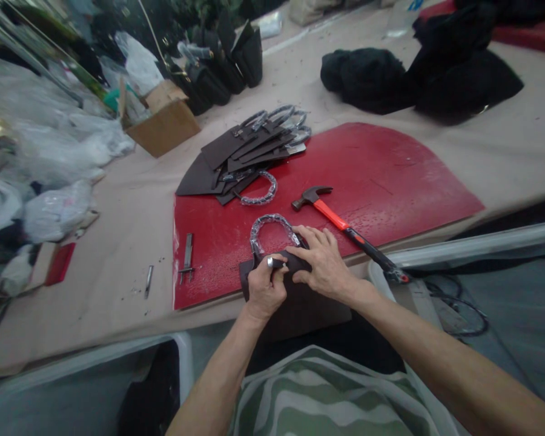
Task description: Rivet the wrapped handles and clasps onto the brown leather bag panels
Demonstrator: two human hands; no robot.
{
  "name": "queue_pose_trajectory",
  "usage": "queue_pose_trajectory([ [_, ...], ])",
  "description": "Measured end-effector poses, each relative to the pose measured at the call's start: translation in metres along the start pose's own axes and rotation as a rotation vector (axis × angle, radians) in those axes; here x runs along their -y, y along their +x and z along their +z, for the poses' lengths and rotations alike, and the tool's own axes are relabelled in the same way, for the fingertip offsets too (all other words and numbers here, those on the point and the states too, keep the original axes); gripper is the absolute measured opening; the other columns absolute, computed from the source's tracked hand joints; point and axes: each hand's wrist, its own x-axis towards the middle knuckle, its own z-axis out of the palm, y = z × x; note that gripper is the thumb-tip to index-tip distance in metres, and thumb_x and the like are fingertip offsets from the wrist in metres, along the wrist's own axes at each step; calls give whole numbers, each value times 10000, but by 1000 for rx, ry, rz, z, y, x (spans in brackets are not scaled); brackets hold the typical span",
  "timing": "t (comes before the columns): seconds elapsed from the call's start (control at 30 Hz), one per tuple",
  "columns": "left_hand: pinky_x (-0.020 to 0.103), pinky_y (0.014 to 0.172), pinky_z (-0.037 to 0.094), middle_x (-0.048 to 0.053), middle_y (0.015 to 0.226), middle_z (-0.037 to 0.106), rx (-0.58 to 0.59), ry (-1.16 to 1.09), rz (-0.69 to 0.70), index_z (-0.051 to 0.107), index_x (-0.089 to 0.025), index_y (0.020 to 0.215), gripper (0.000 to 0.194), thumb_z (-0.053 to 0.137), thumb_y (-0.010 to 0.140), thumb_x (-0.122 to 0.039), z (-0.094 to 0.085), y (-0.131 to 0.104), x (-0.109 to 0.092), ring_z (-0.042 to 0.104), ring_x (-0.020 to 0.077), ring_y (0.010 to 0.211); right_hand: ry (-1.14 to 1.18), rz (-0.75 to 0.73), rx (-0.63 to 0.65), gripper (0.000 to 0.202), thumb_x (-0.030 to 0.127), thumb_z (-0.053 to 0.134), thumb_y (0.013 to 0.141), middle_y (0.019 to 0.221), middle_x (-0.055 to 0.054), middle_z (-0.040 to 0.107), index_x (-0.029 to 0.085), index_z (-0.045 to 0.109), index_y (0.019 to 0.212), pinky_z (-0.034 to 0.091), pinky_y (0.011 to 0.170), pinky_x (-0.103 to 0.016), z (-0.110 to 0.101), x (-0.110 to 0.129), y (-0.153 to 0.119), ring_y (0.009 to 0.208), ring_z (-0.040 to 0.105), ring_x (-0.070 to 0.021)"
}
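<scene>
A dark leather piece (pixel 318 307) lies over the front edge of the red board, its round plastic-wrapped handle (pixel 272 221) pointing away from me. My left hand (pixel 267 287), with a ring on one finger, pinches a dark strap at the base of the handle. Just to its right, my right hand (pixel 322 260) presses on the piece with thumb and fingers spread; its fingertips touch the leather near the handle's right end. A claw hammer (pixel 331 215) with an orange and black grip rests to the right of the handle.
Stacked dark pieces with wrapped handles (pixel 249 145) lie on the red board (pixel 372 169). A pronged metal tool (pixel 188 257) is at its left, a small metal rod (pixel 149 282) beyond. Farther back are a cardboard box (pixel 163 127), plastic bags (pixel 59 209) and black cloth (pixel 372 75).
</scene>
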Motion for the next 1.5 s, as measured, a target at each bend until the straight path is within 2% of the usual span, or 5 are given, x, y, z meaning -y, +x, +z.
queue_pose_trajectory([
  [0.2, 240, 778, 573, 48, 911, 725, 2, -10, 30, 600, -196, 1049, 138, 529, 940, -150, 4, -3, 4, 723, 154, 822, -231, 232, -203, 364, 274, 588, 903, 1289, -182, 592, 136, 645, 1235, 450, 972, -478, -55, -26, -5, 1181, 540, -337],
  [0.33, 253, 779, 576, 54, 915, 727, -7, -18, 24, 595, -204, 1039, 124, 533, 940, -162, 7, -3, 4, 725, 169, 834, -413, 494, 100, 338, 313, 470, 961, 1133, -197, 638, 101, 623, 1174, 466, 832, -416, -80, -42, -3, 1028, 622, -329],
  [0.93, 281, 735, 583, 51, 870, 718, -50, -25, -7, 595, -205, 1022, 130, 524, 918, -174, 9, 0, 2, 717, 193, 788, 434, 778, 307, 134, 215, 469, 789, 569, 41, 450, 227, 411, 669, 386, 431, -233, -95, -10, 19, 411, 394, -94],
  [1.2, 284, 733, 582, 57, 869, 718, -54, -21, -7, 593, -205, 1023, 131, 517, 919, -177, 9, 0, 2, 716, 195, 777, 155, 222, -292, 319, 486, 436, 967, 563, 47, 464, 244, 426, 759, 302, 469, -247, -139, 58, -20, 456, 435, -116],
  [1.5, 270, 741, 585, 50, 863, 723, -50, -23, -18, 605, -208, 1009, 125, 544, 903, -179, 9, -1, 3, 723, 188, 786, -246, -30, -264, 335, 477, 395, 991, 535, 29, 433, 252, 410, 743, 209, 494, -295, -179, 86, -20, 436, 362, -134],
])
